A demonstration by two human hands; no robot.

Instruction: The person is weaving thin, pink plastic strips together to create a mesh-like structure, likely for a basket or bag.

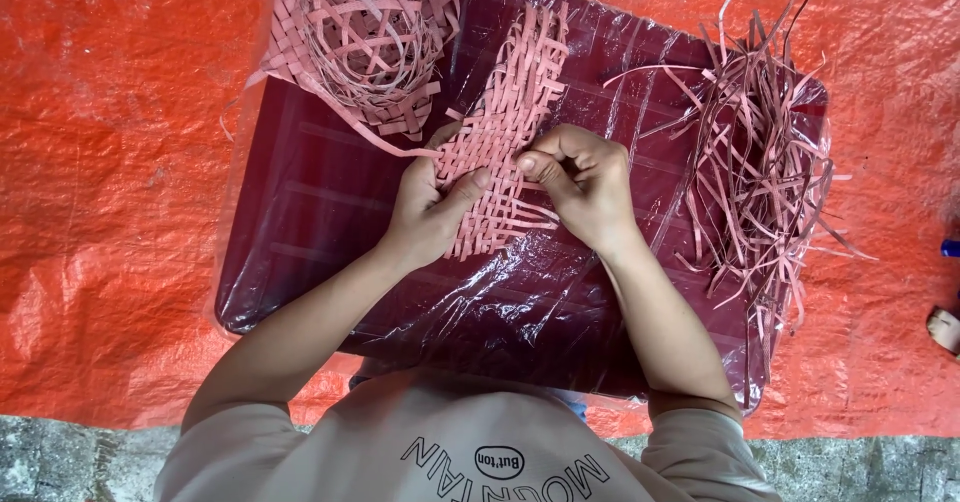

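1. Orange tarp [120, 212] is spread over a stone floor; a grey paved strip is seen along the bottom edge.
2. A dark red board [330, 252] wrapped in clear plastic is laid on the tarp as the work surface.
3. Step in hand, as judged: pink strips are being interlaced into a flat woven mat [505, 112], which lies mid-board.
4. A half-formed woven basket [365, 32] sits at the board's top left; loose pink strips [760, 152] are piled at its right.
5. Left hand [425, 212] is closed on the mat's edge, thumb pressed on top.
6. Right hand [585, 182] is curled shut, a strip end pinched at the mat.
7. Next move likely needs that strip threaded over-under and pulled snug.
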